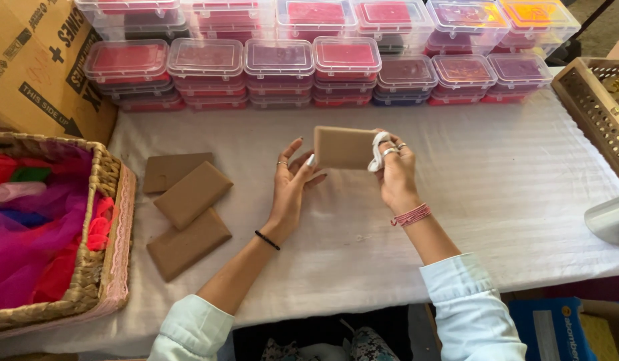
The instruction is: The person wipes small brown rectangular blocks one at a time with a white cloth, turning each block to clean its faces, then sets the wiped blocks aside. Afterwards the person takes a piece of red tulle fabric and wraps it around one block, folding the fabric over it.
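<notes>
While you looked down at the white-clothed counter [497, 194], a woven basket [102, 267] sat at the far left, filled with pink, red and purple fabric [35, 234]. Just right of it, three flat brown packets [186, 214] lay on the cloth, overlapping one another. Behind them, at the left far corner, stood a cardboard box [35, 67]. Your left hand [291, 187] was raised above the counter with its fingers spread open, and only its fingertips touched the left end of a fourth brown packet [344, 147], which was held up in the air near the middle of the scene. Your right hand [395, 172] was closed around the packet's right end, with a strip of white ribbon [376, 152] wound over its fingers and against the packet's edge. Along the far side of the counter, from left to right, ran stacked rows of clear lidded tubs [349, 60] holding red, pink, purple and orange contents. At the far right stood a wooden lattice tray [587, 107], and nearer, at the right edge, a pale rounded object [610, 217] that you could not make out.
</notes>
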